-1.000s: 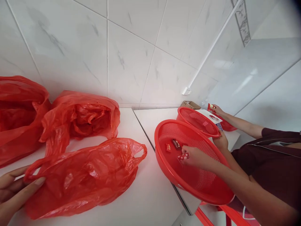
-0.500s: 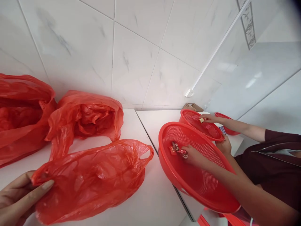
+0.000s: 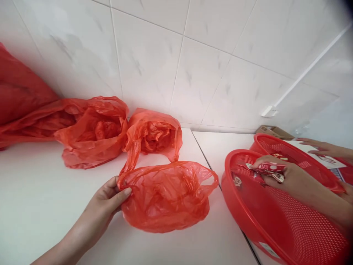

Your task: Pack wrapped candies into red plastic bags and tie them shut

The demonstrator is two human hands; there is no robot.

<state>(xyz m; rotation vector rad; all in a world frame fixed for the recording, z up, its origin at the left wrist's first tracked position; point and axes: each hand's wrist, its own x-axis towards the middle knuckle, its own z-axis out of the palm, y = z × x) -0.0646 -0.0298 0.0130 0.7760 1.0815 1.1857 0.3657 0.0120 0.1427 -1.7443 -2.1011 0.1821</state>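
Note:
My left hand (image 3: 113, 197) pinches one handle side of a red plastic bag (image 3: 165, 206) between thumb and fingers. The bag's mouth gapes, and its other handle loop reaches toward the large red basket (image 3: 230, 206). My right hand (image 3: 286, 180) is above that perforated basket, closed on several small red-and-white wrapped snacks (image 3: 268, 167). A small wrapped piece (image 3: 237, 181) remains against the basket's inner wall.
More red bags (image 3: 157, 134) stand along the tiled wall (image 3: 149, 66) on the white table (image 3: 35, 191). A second red basket (image 3: 264, 141) sits behind the large one, with another person's hand (image 3: 321, 147) near it. A cardboard box (image 3: 275, 131) is at the back.
My right hand has lifted the wrapped snacks off the basket's bottom. The view has turned left, so bags and baskets appear farther right. My left hand still pinches the bag.

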